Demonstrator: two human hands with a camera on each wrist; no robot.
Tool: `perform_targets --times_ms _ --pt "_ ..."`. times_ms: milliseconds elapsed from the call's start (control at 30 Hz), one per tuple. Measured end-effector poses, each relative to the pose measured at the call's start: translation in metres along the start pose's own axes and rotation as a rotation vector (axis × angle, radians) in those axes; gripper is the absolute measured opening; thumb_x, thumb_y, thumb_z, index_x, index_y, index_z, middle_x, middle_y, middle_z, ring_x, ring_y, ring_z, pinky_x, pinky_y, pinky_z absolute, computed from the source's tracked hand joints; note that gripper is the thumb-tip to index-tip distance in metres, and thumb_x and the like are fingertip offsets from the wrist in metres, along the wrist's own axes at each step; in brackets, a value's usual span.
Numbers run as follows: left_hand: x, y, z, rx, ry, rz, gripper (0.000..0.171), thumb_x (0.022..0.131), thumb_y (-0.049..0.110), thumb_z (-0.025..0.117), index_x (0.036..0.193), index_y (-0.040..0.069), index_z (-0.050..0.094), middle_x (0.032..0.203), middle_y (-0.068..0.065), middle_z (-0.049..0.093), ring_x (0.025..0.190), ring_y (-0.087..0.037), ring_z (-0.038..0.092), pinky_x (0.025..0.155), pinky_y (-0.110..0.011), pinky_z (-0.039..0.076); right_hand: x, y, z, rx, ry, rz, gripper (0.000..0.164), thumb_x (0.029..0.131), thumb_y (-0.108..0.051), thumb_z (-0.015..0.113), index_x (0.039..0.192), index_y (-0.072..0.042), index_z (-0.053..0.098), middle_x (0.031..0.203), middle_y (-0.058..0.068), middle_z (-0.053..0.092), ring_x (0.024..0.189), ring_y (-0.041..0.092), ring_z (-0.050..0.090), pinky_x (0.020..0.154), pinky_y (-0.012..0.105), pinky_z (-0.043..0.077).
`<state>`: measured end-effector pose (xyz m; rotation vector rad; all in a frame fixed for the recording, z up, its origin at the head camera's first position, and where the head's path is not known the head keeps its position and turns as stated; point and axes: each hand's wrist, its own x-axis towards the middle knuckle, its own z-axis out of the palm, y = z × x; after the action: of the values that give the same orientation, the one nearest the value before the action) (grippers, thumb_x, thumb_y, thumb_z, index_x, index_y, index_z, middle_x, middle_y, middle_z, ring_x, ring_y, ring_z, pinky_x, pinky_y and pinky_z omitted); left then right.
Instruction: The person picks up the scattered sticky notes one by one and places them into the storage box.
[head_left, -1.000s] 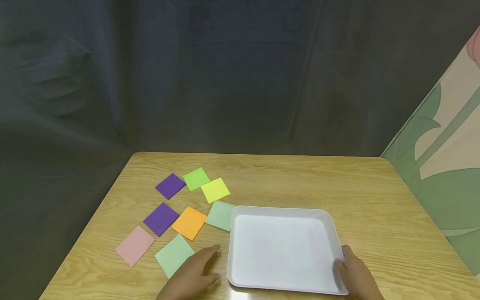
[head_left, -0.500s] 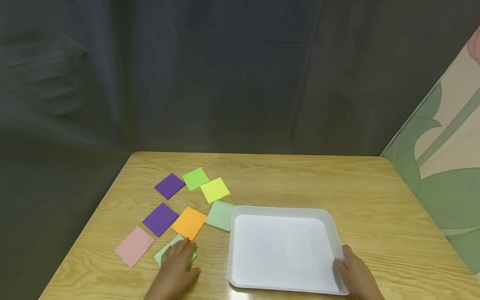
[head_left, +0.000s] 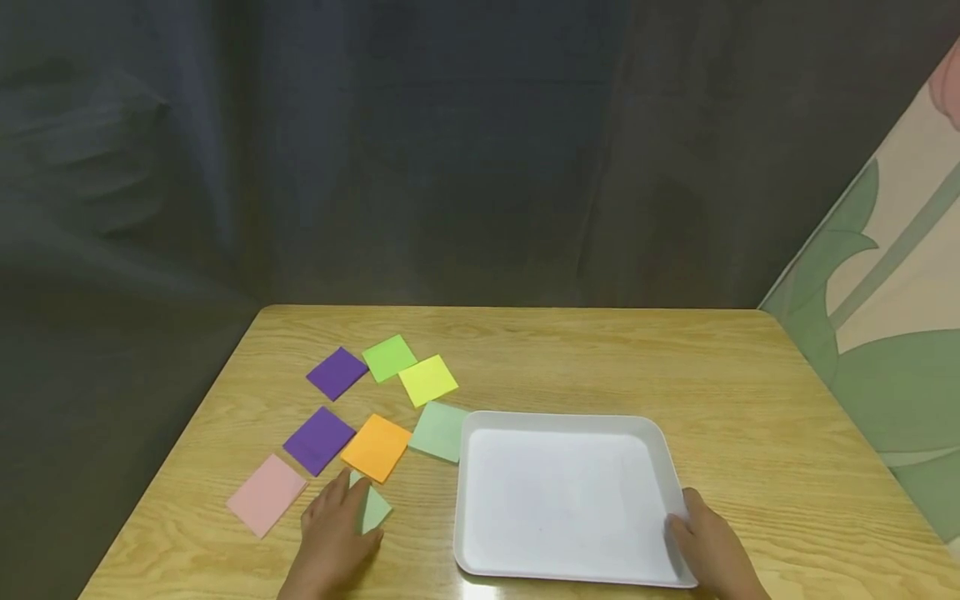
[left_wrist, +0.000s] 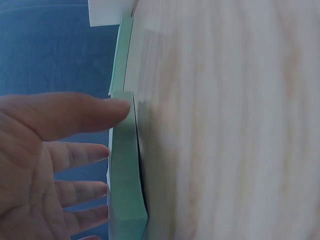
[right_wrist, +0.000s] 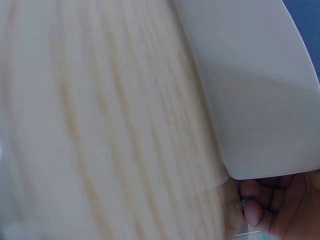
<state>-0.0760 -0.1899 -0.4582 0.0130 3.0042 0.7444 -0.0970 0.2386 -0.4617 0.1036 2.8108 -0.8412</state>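
My left hand [head_left: 330,529] is over a pale green sticky-note pad [head_left: 372,510] that lies flat on the table. In the left wrist view the thumb is at the edge of this pad [left_wrist: 126,175], and the other fingers of the left hand [left_wrist: 35,165] reach out nearly straight beside it. On the right, my right hand [head_left: 708,542] grips the right rim of a white rectangular tray [head_left: 570,423], its thumb over the edge. The right wrist view shows curled fingers of the right hand [right_wrist: 285,205] at the tray's corner [right_wrist: 260,115].
Two purple pads [head_left: 319,440], an orange pad [head_left: 377,447], a pink pad [head_left: 267,495], a lime pad [head_left: 389,358] and a yellow pad [head_left: 428,381] lie on the wooden table [head_left: 570,358]. Another pale green pad [head_left: 438,431] touches the tray's left side. Dark cloth [head_left: 450,167] hangs behind.
My left hand has moved left from beside the tray to above the near pale green pad, which has stayed in place. The right hand and the tray have not visibly moved.
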Motion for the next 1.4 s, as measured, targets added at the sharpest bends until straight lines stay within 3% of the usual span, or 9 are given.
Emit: perform_targets --times_ms 200,600,967,1233,1400 --pt "0.002 -0.002 -0.001 0.02 -0.014 -0.029 0.067 0.066 0.02 0.071 0.124 0.0 0.042 0.129 -0.031 0.027 0.113 -0.049 0.025 0.086 -0.061 0.017 0.001 -0.002 0.0 -0.008 -0.014 0.011 0.04 0.085 -0.008 0.044 0.114 0.016 0.032 0.103 0.037 0.047 0.087 0.041 0.053 0.07 0.047 0.042" --pt "0.005 -0.001 -0.003 0.138 0.007 0.018 0.059 0.064 0.03 0.073 0.115 0.01 0.053 0.118 -0.025 0.039 0.102 -0.044 0.038 0.071 -0.061 0.033 0.0 0.0 0.002 -0.003 0.018 -0.008 0.037 0.083 -0.008 0.046 0.111 0.014 0.036 0.097 0.032 0.052 0.08 0.033 0.055 0.068 0.047 0.042" --pt "0.01 -0.001 0.005 0.174 0.127 0.116 0.056 0.053 0.034 0.077 0.102 0.012 0.059 0.107 -0.018 0.048 0.085 -0.032 0.048 0.056 -0.045 0.039 -0.001 0.0 0.002 0.015 0.034 -0.016 0.036 0.082 -0.008 0.046 0.11 0.013 0.037 0.096 0.031 0.052 0.079 0.032 0.055 0.067 0.047 0.042" --pt "0.015 0.017 0.004 0.123 0.124 0.151 0.058 0.053 0.035 0.075 0.104 0.012 0.059 0.104 -0.016 0.05 0.084 -0.027 0.049 0.063 -0.04 0.041 -0.002 -0.001 0.001 0.019 0.042 -0.016 0.034 0.082 -0.007 0.047 0.109 0.013 0.038 0.095 0.031 0.053 0.078 0.031 0.054 0.068 0.047 0.041" --pt "0.023 0.032 0.004 0.091 0.155 0.213 0.059 0.053 0.032 0.074 0.106 0.012 0.058 0.106 -0.016 0.05 0.086 -0.027 0.049 0.064 -0.04 0.041 -0.002 0.0 0.001 0.028 0.04 -0.008 0.037 0.083 -0.008 0.046 0.111 0.014 0.038 0.099 0.033 0.051 0.083 0.037 0.054 0.07 0.048 0.041"
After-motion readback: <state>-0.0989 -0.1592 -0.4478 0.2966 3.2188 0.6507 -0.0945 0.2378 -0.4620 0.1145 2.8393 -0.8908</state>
